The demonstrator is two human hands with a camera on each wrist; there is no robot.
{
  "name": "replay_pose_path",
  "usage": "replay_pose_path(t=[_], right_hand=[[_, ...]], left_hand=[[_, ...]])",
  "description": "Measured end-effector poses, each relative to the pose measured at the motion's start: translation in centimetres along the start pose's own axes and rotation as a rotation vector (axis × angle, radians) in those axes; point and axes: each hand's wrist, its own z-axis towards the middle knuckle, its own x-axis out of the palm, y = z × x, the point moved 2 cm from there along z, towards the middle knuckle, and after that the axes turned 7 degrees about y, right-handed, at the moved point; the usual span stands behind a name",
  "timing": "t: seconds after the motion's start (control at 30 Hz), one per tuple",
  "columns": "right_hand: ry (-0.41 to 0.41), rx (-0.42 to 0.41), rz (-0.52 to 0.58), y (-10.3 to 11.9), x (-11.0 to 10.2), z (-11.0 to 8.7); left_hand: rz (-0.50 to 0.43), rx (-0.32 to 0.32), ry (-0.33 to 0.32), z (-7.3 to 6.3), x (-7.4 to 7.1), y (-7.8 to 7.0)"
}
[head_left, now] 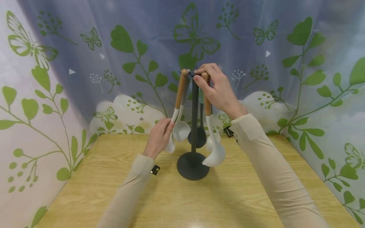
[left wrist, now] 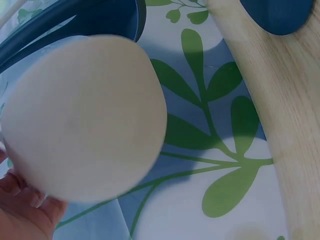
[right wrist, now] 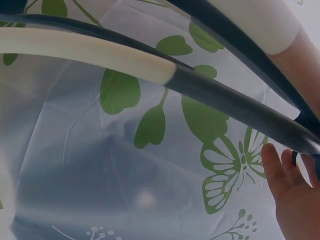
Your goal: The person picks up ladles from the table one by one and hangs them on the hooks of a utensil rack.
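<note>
A dark utensil stand (head_left: 194,126) holds several hanging kitchen utensils on hooks at its top. My left hand (head_left: 159,137) grips the white neck of a wooden-handled spoon (head_left: 180,90) hanging on the left side. In the left wrist view the pale, rounded head of this spoon (left wrist: 90,120) fills much of the picture, with fingertips at its lower left edge. My right hand (head_left: 218,87) pinches the stand's hooked top between thumb and fingers. Just below it hangs a white ladle (head_left: 216,155) with a wooden handle.
Another white ladle (head_left: 181,131) hangs behind the spoon, and a dark ladle (head_left: 201,139) at the back. The round black base (head_left: 193,174) stands on a wood-grain table (head_left: 128,196). A curtain printed with leaves and butterflies (head_left: 159,41) closes off the back and sides.
</note>
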Motion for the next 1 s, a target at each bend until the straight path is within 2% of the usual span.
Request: replay_pose_path(t=[0.2,0.63,1.0], right_hand=[[0.001,0.005,0.003,0.0,0.1,-0.1],[-0.015,0.002,0.010,-0.1,0.0,0.0],[-0.011,0.003,0.003,0.0,0.2,0.0]], left_hand=[[-0.035,-0.013,0.005,-0.6,0.0,0.1],[-0.056,-0.003,-0.052,-1.8,-0.3,0.5],[-0.059,-0.024,-0.060,-3.6,-1.0,1.4]])
